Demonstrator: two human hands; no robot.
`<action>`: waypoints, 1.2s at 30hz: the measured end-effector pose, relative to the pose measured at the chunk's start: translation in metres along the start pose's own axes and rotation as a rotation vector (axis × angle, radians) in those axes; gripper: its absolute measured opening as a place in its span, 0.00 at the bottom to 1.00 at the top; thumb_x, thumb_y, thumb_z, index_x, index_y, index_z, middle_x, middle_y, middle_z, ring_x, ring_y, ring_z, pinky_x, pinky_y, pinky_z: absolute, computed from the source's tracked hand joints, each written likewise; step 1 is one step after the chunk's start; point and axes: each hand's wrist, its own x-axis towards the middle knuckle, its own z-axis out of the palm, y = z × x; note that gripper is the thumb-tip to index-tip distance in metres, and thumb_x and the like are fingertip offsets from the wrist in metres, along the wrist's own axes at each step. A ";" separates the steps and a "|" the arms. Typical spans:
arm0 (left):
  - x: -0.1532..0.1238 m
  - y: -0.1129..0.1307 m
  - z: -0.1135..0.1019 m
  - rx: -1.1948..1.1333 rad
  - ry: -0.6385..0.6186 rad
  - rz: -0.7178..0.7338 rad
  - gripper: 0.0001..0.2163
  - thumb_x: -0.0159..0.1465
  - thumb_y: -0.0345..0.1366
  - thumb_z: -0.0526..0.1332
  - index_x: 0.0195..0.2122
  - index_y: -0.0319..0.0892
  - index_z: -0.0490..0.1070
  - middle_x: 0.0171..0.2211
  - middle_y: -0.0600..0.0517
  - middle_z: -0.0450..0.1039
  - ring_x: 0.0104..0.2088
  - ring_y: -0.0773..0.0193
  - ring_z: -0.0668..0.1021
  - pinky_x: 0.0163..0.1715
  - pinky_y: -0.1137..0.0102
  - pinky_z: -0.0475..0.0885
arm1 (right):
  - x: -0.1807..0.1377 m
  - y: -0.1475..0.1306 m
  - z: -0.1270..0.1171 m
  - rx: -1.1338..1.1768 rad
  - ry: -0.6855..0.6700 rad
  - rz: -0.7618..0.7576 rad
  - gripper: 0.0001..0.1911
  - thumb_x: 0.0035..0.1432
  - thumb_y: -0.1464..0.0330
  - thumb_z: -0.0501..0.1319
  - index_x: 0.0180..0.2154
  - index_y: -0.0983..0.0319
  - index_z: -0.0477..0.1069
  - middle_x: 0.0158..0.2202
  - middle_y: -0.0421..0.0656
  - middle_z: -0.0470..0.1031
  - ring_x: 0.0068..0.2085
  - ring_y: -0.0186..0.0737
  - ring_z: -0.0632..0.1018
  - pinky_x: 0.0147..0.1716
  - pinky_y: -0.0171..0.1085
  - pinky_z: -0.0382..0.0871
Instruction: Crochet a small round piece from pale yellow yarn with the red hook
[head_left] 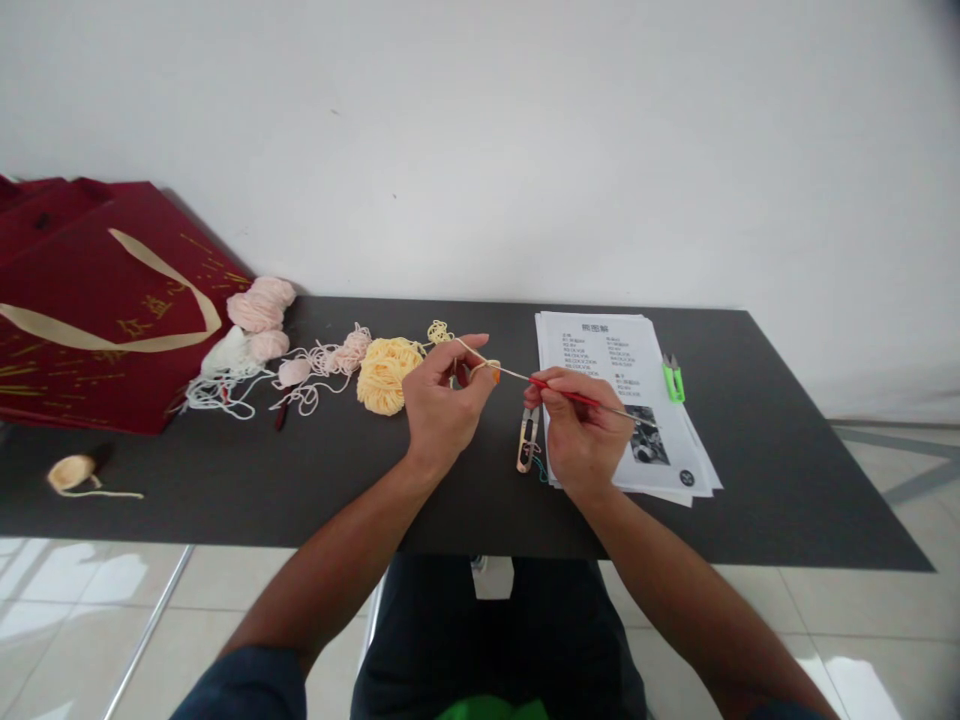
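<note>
Two things sit at the centre: a thin red crochet hook with a grey tail end (571, 396) and a taut pale yellow yarn strand (511, 374) that meets its tip. Both are held just above the black table (787, 480), straight in front of us.

We judge the strand to be the weak point. If the pull from the left hand (441, 405) slackens or jerks, the yarn could slip off the hook tip. A hard tug could also drag the loose yellow yarn bundle (386, 373) into the pink and white yarn tangle (300, 385) beside it and snag there.

The left fingers (469, 350) are closed, thumb and forefinger pinching the strand next to a small orange bit that we cannot identify. The right hand (586, 440) has its fingers (553, 388) closed on the hook like a pencil, the grey end pointing out over the stack of printed white sheets (600, 340).

Beige thread snips (527, 440) lie just beside that hand, where we think a dropped wrist could knock them. Green snips (673, 379) rest on the sheets, and dark red paper bags (97, 300) lie at the far left.
</note>
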 end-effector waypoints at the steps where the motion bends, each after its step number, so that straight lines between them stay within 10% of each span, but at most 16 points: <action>1: 0.000 0.000 0.000 0.017 0.021 0.014 0.09 0.58 0.32 0.70 0.41 0.44 0.82 0.35 0.53 0.79 0.29 0.69 0.71 0.33 0.70 0.69 | -0.002 -0.001 0.000 -0.035 -0.016 -0.029 0.06 0.60 0.71 0.70 0.38 0.53 0.81 0.39 0.41 0.85 0.32 0.38 0.84 0.31 0.41 0.84; 8: 0.003 -0.004 0.003 -0.086 0.087 -0.082 0.11 0.56 0.35 0.73 0.41 0.44 0.82 0.33 0.53 0.80 0.30 0.67 0.77 0.34 0.70 0.72 | -0.010 0.001 -0.006 -0.259 -0.174 -0.205 0.17 0.60 0.74 0.69 0.46 0.46 0.83 0.48 0.41 0.86 0.44 0.45 0.87 0.42 0.49 0.88; 20: 0.016 -0.004 0.000 -0.789 -0.212 -0.464 0.20 0.49 0.28 0.76 0.45 0.41 0.83 0.26 0.58 0.73 0.28 0.73 0.77 0.37 0.75 0.75 | -0.004 0.004 -0.003 -0.200 -0.174 -0.169 0.14 0.59 0.75 0.70 0.43 0.50 0.85 0.47 0.41 0.87 0.43 0.43 0.88 0.44 0.44 0.88; 28: 0.018 -0.004 -0.005 -0.616 -0.263 -0.444 0.23 0.44 0.28 0.77 0.45 0.40 0.84 0.25 0.59 0.71 0.26 0.74 0.73 0.31 0.75 0.72 | 0.015 0.011 -0.008 0.122 -0.130 0.172 0.04 0.61 0.68 0.70 0.39 0.55 0.76 0.40 0.39 0.84 0.32 0.33 0.82 0.32 0.35 0.79; 36: 0.021 -0.011 -0.009 -0.314 -0.285 -0.348 0.26 0.49 0.27 0.72 0.52 0.37 0.81 0.25 0.57 0.75 0.25 0.71 0.73 0.27 0.74 0.68 | 0.020 0.004 -0.015 -0.088 -0.163 -0.038 0.04 0.62 0.71 0.68 0.36 0.57 0.75 0.37 0.40 0.82 0.31 0.33 0.79 0.31 0.36 0.74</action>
